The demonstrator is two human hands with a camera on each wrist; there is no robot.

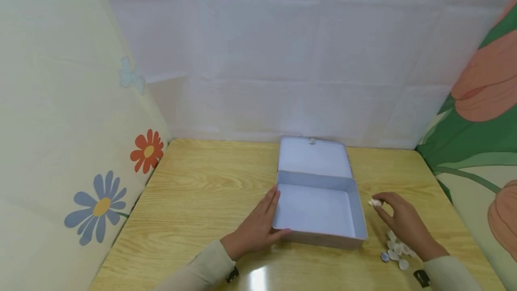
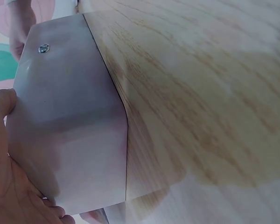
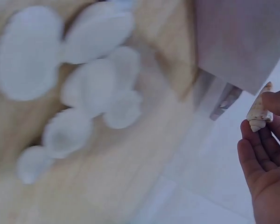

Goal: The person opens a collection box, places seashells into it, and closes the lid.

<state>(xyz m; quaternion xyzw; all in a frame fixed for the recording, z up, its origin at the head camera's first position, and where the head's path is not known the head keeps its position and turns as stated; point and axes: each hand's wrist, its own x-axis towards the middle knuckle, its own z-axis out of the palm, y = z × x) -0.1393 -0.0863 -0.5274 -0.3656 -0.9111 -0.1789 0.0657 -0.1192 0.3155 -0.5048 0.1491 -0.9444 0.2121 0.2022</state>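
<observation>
Between the thumb and fingertips of the right hand (image 1: pixel 405 222), a small spiral shell (image 3: pixel 257 112) is held in a narrow pinch. Left of these fingertips stands the box (image 1: pixel 327 240), apart from the pinched shell. The left hand (image 1: pixel 258 226) lies with fingers spread wide around the box's near left corner. Hazards: a loosened pinch may let the tapered shell slip; low travel leftward may knock it against the box; uneven left-hand pressure may slide the box; a lowered right wrist may scatter the loose shells (image 1: pixel 393 255) below and behind the right fingertips.
</observation>
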